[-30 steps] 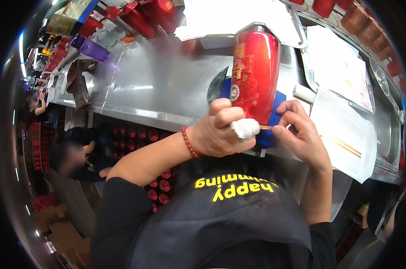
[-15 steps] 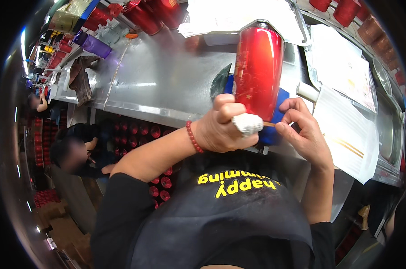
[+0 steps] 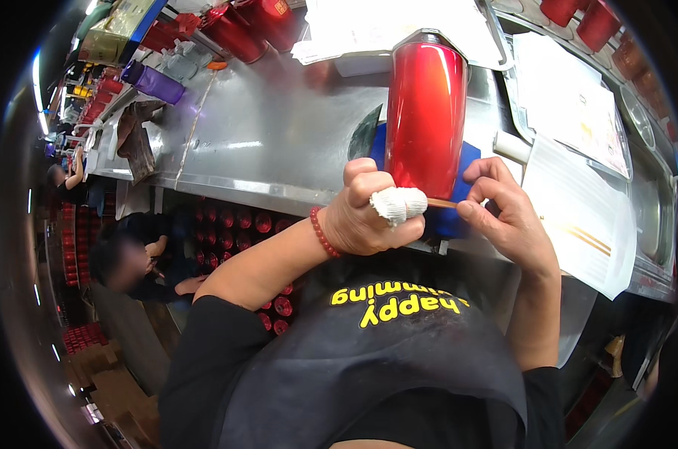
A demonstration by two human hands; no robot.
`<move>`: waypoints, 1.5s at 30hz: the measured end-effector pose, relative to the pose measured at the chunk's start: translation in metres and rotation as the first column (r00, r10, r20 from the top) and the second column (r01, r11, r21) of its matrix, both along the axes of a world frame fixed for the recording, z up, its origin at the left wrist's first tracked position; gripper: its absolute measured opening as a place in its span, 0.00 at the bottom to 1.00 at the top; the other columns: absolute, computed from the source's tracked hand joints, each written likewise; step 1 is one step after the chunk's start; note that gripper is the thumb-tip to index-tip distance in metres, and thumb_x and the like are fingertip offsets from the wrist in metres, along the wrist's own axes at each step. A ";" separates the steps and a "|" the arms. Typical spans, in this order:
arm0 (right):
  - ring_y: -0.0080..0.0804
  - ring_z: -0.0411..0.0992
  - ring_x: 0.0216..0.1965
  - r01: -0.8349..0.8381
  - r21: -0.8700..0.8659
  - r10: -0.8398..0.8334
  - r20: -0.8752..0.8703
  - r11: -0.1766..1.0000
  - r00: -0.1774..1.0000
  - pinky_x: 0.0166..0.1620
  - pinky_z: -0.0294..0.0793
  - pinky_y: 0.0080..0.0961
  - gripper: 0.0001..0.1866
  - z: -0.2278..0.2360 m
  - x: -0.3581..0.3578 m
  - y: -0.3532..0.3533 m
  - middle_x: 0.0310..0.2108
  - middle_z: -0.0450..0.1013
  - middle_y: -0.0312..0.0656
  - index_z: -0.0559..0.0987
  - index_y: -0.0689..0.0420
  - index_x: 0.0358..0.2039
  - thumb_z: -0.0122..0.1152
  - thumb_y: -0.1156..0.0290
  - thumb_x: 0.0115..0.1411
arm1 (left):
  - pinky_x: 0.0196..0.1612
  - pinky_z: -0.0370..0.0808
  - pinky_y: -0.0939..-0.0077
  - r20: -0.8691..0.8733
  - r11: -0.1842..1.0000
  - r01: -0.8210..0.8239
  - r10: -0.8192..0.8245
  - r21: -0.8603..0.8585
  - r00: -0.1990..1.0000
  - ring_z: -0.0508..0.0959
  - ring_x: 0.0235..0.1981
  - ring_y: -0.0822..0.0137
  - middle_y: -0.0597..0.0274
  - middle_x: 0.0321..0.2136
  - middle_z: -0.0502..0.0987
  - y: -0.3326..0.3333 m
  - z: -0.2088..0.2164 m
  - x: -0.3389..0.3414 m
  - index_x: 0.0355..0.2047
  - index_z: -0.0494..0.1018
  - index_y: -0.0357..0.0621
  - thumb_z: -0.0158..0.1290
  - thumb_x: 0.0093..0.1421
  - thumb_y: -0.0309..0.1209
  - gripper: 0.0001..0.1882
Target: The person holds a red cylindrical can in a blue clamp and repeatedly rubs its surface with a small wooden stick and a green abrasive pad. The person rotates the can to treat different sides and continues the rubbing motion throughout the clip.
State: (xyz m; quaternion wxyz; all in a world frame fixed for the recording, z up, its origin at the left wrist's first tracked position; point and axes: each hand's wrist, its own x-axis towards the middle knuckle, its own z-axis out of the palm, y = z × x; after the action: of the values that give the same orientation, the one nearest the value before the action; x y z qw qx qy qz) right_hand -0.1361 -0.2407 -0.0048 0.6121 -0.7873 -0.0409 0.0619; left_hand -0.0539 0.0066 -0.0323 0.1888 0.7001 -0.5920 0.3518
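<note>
A glossy red canister lies lengthwise over a blue support, its near end partly hidden by my left hand. The fingers of that hand curl closed against the canister's near end. One of them wears a white ribbed cover, and a red bead bracelet circles the wrist. From the covered finger a thin gold-brown strip runs across the canister's near end to my right hand. Thumb and forefinger of the right hand pinch together at the strip's end; its other fingers are bent.
White sheets with gold strips lie at the right, beside a white roll. A tray stands beyond. A purple bottle and a brown rag lie on the metal table. Another person sits at the left.
The gold markings seen on the canister earlier no longer show, so it has turned. My left hand has shifted slightly left, and more of the strip shows between the hands.
</note>
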 end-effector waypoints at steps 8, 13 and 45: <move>0.19 0.67 0.38 -0.020 -0.046 0.021 0.019 0.999 1.000 0.35 0.67 0.16 0.13 -0.004 -0.001 -0.004 0.48 0.63 0.38 0.74 0.59 0.29 0.66 0.66 0.64 | 0.44 0.63 0.62 -0.038 0.996 0.090 -0.090 0.003 0.995 0.64 0.44 0.63 0.80 0.44 0.74 -0.005 -0.003 0.008 0.28 0.77 0.67 0.60 0.35 0.33 0.16; 0.33 0.65 0.46 -0.005 -0.018 0.005 0.013 1.000 1.000 0.49 0.67 0.26 0.12 0.001 0.001 0.001 0.43 0.64 0.41 0.73 0.62 0.28 0.66 0.69 0.61 | 0.44 0.63 0.62 -0.034 1.000 0.025 -0.025 0.009 0.999 0.64 0.44 0.63 0.81 0.42 0.74 0.000 0.000 0.001 0.28 0.77 0.66 0.60 0.35 0.33 0.15; 0.36 0.67 0.44 0.005 -0.077 0.002 0.090 0.997 0.996 0.48 0.69 0.30 0.12 -0.001 0.003 0.002 0.40 0.65 0.43 0.74 0.62 0.27 0.67 0.69 0.59 | 0.45 0.66 0.68 -0.063 0.990 0.129 -0.126 0.051 0.990 0.64 0.48 0.64 0.73 0.45 0.70 -0.017 0.000 0.001 0.40 0.78 0.54 0.66 0.46 0.34 0.19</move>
State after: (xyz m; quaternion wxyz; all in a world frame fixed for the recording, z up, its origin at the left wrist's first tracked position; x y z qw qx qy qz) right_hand -0.1331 -0.2382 -0.0055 0.5786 -0.8125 -0.0654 0.0273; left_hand -0.0526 -0.0103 -0.0324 0.2093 0.6760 -0.6391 0.3013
